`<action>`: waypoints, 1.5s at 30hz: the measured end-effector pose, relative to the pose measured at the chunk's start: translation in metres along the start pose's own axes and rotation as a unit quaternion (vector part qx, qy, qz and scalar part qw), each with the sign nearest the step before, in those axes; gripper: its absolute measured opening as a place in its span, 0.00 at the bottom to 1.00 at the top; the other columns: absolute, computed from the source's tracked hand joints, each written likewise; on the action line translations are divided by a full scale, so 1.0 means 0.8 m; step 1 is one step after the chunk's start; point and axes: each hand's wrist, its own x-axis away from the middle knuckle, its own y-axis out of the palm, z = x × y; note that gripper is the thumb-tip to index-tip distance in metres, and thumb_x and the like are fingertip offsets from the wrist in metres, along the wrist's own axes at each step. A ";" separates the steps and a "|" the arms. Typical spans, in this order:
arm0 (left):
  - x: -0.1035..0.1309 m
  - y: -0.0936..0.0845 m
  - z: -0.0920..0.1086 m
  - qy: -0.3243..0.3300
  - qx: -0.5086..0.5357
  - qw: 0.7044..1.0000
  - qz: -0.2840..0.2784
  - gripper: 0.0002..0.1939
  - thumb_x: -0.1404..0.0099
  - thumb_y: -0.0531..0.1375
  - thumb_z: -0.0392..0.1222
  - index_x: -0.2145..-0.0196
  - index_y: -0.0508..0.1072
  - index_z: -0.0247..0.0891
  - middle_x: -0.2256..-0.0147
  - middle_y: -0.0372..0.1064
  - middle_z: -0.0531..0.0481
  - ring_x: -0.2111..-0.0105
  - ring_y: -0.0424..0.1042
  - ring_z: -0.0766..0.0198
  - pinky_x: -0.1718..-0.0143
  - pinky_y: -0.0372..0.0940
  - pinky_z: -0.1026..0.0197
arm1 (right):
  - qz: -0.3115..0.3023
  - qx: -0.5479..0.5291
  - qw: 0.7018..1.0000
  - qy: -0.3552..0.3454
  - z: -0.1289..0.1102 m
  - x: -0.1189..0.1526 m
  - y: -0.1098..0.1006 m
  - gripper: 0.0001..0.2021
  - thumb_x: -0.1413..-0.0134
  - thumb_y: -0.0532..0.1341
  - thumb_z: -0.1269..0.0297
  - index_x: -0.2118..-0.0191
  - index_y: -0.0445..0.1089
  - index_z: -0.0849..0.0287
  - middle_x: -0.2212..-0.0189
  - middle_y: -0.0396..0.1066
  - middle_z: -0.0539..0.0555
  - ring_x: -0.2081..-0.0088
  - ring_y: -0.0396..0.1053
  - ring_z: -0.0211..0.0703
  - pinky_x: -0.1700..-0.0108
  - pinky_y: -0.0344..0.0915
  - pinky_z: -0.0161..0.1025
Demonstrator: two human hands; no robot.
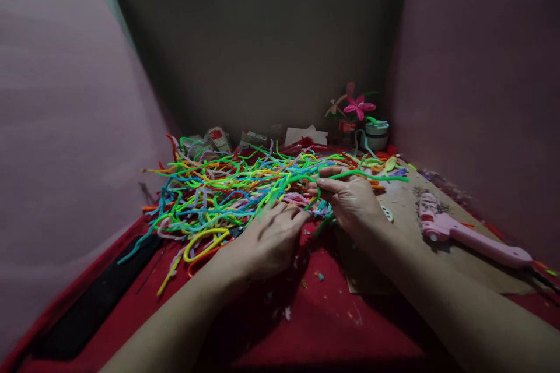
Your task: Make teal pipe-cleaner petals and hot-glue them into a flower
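Note:
My right hand (354, 201) pinches a green pipe cleaner (380, 177) between thumb and fingers. One end sticks out to the right, and another green stretch curves down beneath the fingers. My left hand (275, 236) is lower and to the left, its fingers curled together with the tips turned away from me. Blurred green strands come out from behind its knuckles toward my right hand, so it seems closed on the green pipe cleaner; the grip itself is hidden. Just beyond both hands spreads a tangled pile of coloured pipe cleaners (210, 186).
A pink glue gun (476, 239) lies on a brown board (455, 262) at right. Pipe-cleaner flowers (359, 107) and a pale green pot (376, 135) stand at the back. Yellow-looped pipe cleaner (203, 239) and a black strip (96, 297) lie left on red cloth (324, 332).

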 end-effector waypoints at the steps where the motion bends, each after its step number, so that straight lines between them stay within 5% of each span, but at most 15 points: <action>1: -0.001 -0.003 -0.001 -0.030 0.055 0.998 0.002 0.18 0.46 0.51 0.29 0.57 0.68 0.38 0.59 0.69 0.44 0.57 0.65 0.58 0.54 0.58 0.51 | -0.009 0.008 1.000 -0.004 0.000 0.000 0.000 0.09 0.66 0.62 0.79 0.74 0.66 0.62 0.83 0.67 0.47 0.79 0.70 0.39 0.72 0.70 0.36; 3: -0.003 -0.010 -0.001 -0.091 0.218 0.972 0.016 0.14 0.46 0.49 0.26 0.67 0.70 0.37 0.65 0.70 0.47 0.63 0.68 0.62 0.59 0.62 0.56 | -0.021 0.017 1.000 -0.003 -0.001 0.002 0.001 0.09 0.66 0.63 0.78 0.73 0.66 0.62 0.82 0.68 0.48 0.79 0.71 0.39 0.73 0.70 0.35; 6: -0.010 -0.021 0.000 -0.178 0.449 0.872 0.074 0.07 0.46 0.51 0.29 0.76 0.67 0.35 0.72 0.69 0.50 0.68 0.69 0.66 0.65 0.63 0.62 | -0.026 0.021 0.999 0.014 -0.003 0.007 0.005 0.11 0.67 0.64 0.78 0.73 0.65 0.62 0.83 0.69 0.49 0.80 0.71 0.39 0.75 0.70 0.33; 8: -0.014 -0.022 0.002 -0.216 0.520 0.818 0.122 0.03 0.46 0.55 0.33 0.71 0.68 0.35 0.71 0.70 0.51 0.70 0.69 0.67 0.69 0.62 0.64 | -0.023 0.021 0.999 0.036 -0.003 0.011 0.007 0.12 0.69 0.65 0.78 0.73 0.64 0.62 0.84 0.69 0.49 0.82 0.70 0.39 0.77 0.69 0.33; 11: -0.017 -0.015 0.004 -0.253 0.539 0.787 0.161 0.07 0.45 0.58 0.38 0.67 0.69 0.35 0.73 0.70 0.51 0.75 0.66 0.69 0.75 0.60 0.67 | -0.031 0.025 0.996 0.073 0.000 0.017 0.010 0.12 0.70 0.65 0.77 0.73 0.64 0.62 0.85 0.69 0.49 0.83 0.70 0.39 0.78 0.69 0.34; 15: -0.014 -0.004 0.002 -0.278 0.483 0.804 0.206 0.10 0.43 0.56 0.44 0.74 0.70 0.35 0.79 0.64 0.54 0.79 0.62 0.70 0.76 0.58 0.67 | -0.069 0.070 0.991 0.088 0.008 0.024 0.009 0.11 0.68 0.66 0.73 0.72 0.65 0.63 0.84 0.70 0.50 0.81 0.70 0.39 0.76 0.70 0.35; 22: -0.011 -0.004 -0.006 -0.228 0.403 0.860 0.215 0.06 0.44 0.57 0.40 0.74 0.72 0.35 0.75 0.64 0.53 0.73 0.64 0.69 0.69 0.59 0.66 | -0.200 0.178 0.961 0.071 0.015 0.030 0.008 0.05 0.62 0.61 0.72 0.73 0.65 0.63 0.85 0.68 0.47 0.85 0.64 0.32 0.80 0.61 0.29; 25: -0.013 -0.003 -0.009 -0.243 0.440 0.840 0.202 0.05 0.46 0.59 0.39 0.73 0.71 0.35 0.76 0.64 0.54 0.74 0.64 0.69 0.71 0.59 0.66 | -0.238 0.231 0.942 0.055 0.017 0.030 0.008 0.05 0.59 0.57 0.72 0.71 0.65 0.62 0.84 0.66 0.46 0.84 0.62 0.32 0.82 0.58 0.28; 29: -0.014 -0.002 -0.011 -0.272 0.508 0.800 0.167 0.10 0.48 0.60 0.39 0.67 0.68 0.35 0.79 0.60 0.57 0.79 0.60 0.71 0.76 0.57 0.67 | -0.206 0.288 0.934 0.048 0.018 0.030 0.008 0.07 0.56 0.54 0.71 0.67 0.64 0.62 0.84 0.64 0.46 0.84 0.61 0.32 0.85 0.54 0.27; 32: -0.013 0.001 -0.011 -0.251 0.437 0.848 0.164 0.07 0.46 0.59 0.39 0.68 0.69 0.35 0.77 0.62 0.55 0.77 0.61 0.70 0.75 0.57 0.67 | -0.198 0.322 0.925 0.044 0.017 0.031 0.008 0.04 0.56 0.52 0.71 0.72 0.63 0.61 0.87 0.61 0.44 0.87 0.57 0.30 0.86 0.51 0.26; 35: -0.009 0.006 -0.008 -0.184 0.244 0.930 0.204 0.05 0.42 0.56 0.40 0.73 0.68 0.36 0.73 0.65 0.51 0.72 0.63 0.67 0.70 0.59 0.64 | -0.213 0.360 0.908 0.012 0.016 0.030 0.009 0.06 0.59 0.50 0.75 0.79 0.60 0.59 0.89 0.57 0.43 0.87 0.53 0.30 0.84 0.50 0.28; 37: -0.007 0.008 -0.003 -0.134 0.138 0.960 0.205 0.08 0.40 0.54 0.42 0.73 0.67 0.36 0.71 0.65 0.49 0.71 0.64 0.65 0.69 0.59 0.63 | -0.223 0.378 0.897 -0.043 0.018 0.030 0.009 0.08 0.63 0.49 0.77 0.83 0.58 0.59 0.88 0.58 0.44 0.84 0.54 0.31 0.80 0.53 0.29; 41: -0.006 0.007 0.003 -0.089 0.093 0.972 0.198 0.10 0.38 0.51 0.43 0.65 0.68 0.35 0.69 0.66 0.46 0.70 0.66 0.64 0.69 0.61 0.63 | -0.240 0.379 0.889 -0.094 0.023 0.028 0.009 0.09 0.64 0.49 0.78 0.84 0.60 0.58 0.83 0.62 0.47 0.77 0.58 0.36 0.72 0.59 0.32; 45: -0.008 0.005 0.004 -0.073 0.237 0.948 0.200 0.09 0.39 0.54 0.40 0.63 0.71 0.37 0.66 0.68 0.47 0.64 0.67 0.64 0.62 0.61 0.62 | -0.251 0.379 0.888 -0.067 0.023 0.031 0.009 0.09 0.62 0.51 0.77 0.84 0.61 0.58 0.84 0.62 0.47 0.78 0.58 0.35 0.73 0.59 0.32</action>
